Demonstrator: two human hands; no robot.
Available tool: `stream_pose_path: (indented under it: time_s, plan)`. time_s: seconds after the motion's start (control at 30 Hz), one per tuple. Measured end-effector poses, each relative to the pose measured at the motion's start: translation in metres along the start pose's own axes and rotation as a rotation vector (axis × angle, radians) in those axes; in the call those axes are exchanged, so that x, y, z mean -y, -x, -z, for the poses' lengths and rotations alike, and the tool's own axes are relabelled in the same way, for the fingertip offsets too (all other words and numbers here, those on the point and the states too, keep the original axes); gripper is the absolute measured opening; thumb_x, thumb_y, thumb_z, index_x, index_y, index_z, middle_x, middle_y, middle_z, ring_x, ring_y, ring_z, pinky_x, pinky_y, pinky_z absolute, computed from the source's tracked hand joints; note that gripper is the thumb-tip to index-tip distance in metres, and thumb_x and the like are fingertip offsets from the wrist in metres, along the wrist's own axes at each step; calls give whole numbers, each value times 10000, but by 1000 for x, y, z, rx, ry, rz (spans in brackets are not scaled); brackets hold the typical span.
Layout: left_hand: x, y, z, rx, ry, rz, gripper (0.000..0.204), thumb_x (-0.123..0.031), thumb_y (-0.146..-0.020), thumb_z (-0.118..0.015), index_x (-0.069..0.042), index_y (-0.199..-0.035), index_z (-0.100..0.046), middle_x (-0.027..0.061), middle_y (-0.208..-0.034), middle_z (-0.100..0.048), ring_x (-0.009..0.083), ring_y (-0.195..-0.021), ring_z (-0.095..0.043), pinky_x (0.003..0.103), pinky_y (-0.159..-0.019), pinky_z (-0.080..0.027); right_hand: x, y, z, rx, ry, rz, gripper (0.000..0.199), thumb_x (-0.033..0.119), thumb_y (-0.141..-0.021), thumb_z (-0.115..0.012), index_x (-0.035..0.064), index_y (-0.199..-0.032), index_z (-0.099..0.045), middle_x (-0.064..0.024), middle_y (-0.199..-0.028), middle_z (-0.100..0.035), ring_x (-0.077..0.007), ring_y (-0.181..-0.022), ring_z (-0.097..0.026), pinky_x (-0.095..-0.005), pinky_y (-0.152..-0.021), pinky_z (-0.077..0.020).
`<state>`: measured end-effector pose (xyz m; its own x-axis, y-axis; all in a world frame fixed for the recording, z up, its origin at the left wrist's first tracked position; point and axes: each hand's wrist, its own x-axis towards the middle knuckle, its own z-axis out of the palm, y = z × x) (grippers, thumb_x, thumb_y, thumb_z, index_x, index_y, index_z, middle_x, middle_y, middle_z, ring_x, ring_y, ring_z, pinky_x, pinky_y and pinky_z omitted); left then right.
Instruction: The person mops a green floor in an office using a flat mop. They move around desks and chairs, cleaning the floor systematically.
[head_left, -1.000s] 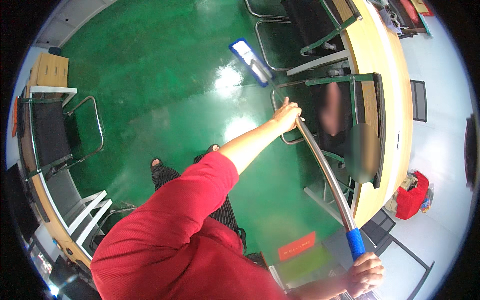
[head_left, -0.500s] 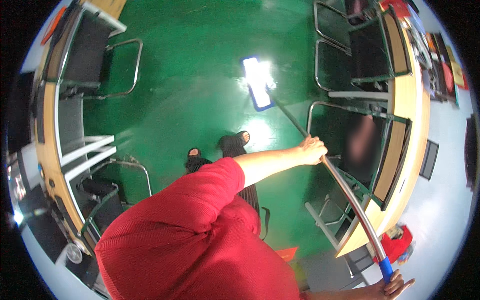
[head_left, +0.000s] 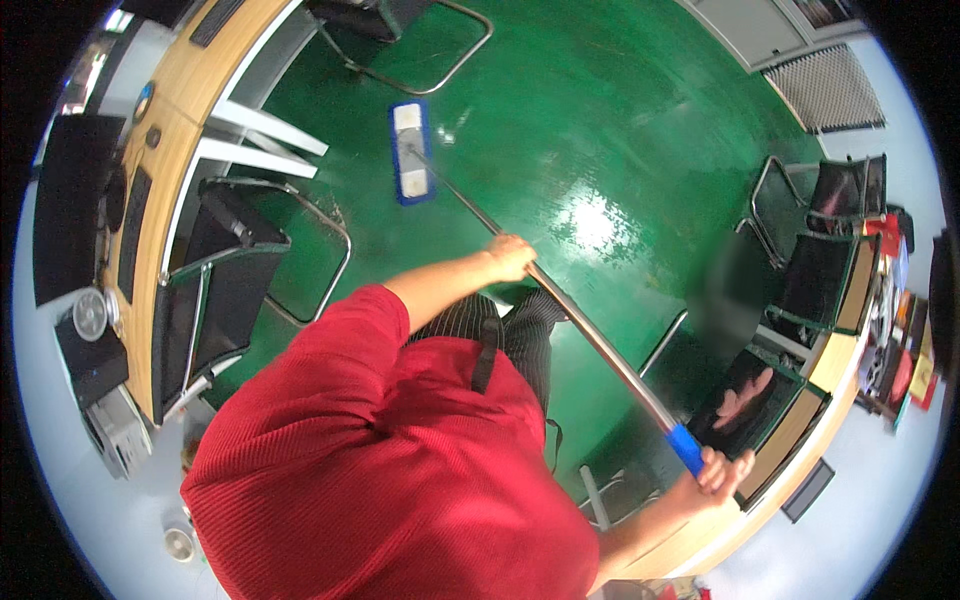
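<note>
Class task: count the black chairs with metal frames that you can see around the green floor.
4, perhaps more hidden: one chair by the left desk, one at the top edge, two at right.

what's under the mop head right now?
The blue flat mop head lies on the shiny green floor, beside a black chair. The floor beneath the pad is covered. Left hand and right hand grip the metal handle.

The person wears a red ribbed-knit top with short sleeves ending above the elbow. Dark trousers with fine pale pinstripes show below it. Both forearms are bare; left hand (head_left: 510, 257) and right hand (head_left: 722, 472) carry no gloves.
</note>
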<state>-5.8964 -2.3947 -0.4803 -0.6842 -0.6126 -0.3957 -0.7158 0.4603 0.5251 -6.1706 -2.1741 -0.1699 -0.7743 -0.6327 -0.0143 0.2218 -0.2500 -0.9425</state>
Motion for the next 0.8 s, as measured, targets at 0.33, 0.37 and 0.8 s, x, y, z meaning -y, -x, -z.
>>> stream_pose_path:
  time_s: [0.33,0.37,0.8]
  plan:
    - [120,72,-14,67,-306,386,274,-269,-725,-655,-80,-924,-667,102,-1152,-558,298,-1198,-432,566,-959,-339,-96,73,-71,54,-29,-224,166,116,-914,-471,36,-1037,-550,36,-466,-302,-97,-426,-341,-349,-642,-437]
    - [103,68,-16,67,-328,376,288,-272,-727,-652,-79,-941,-663,94,-1204,-530,297,-1254,-382,594,-985,-299,-88,72,-57,71,-19,-205,166,110,-912,-471,32,-1036,-550,36,-467,-304,-98,-424,-341,-350,-633,-439]
    - [-370,-2,-151,326,-33,-550,111,-164,-687,-603,-161,-796,-583,36,-948,-546,231,-1044,-531,703,-950,-204,223,168,247,-134,318,365,219,94,-932,-379,15,-1086,-513,74,-443,-291,-33,-385,-268,-238,-491,-291]
